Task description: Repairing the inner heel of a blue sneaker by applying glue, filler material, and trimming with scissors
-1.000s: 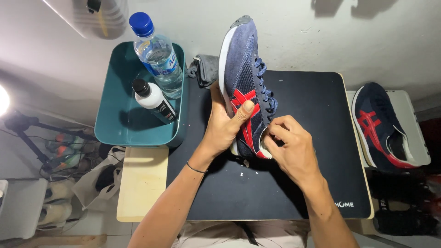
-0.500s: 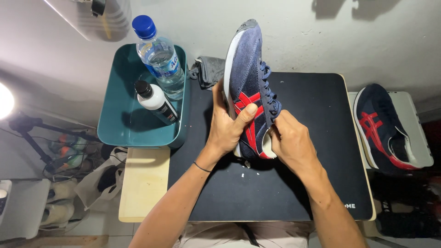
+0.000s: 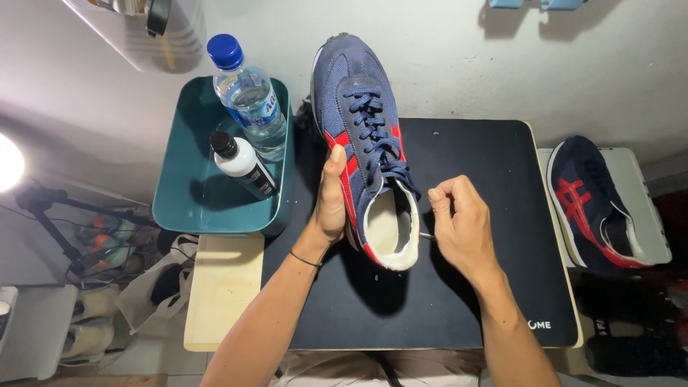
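Sneaker (image 3: 362, 136), navy mesh with red stripes, now faces lace-side up over the black desk mat (image 3: 494, 287), turned since a second ago; the left hand (image 3: 331, 204) grips its side while the right hand (image 3: 459, 218) pinches a dark lace end (image 3: 426, 235). Nearby, clear of the hands, stand a teal plastic bin (image 3: 208, 208) holding a clear water bottle (image 3: 251, 104) and the matching second sneaker (image 3: 595, 204).

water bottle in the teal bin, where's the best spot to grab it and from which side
Probably the upper body of the water bottle, just below its blue cap, coming from above. It leans on the teal bin, cap sticking above the rim, while the black-capped white bottle crowds its lower half.
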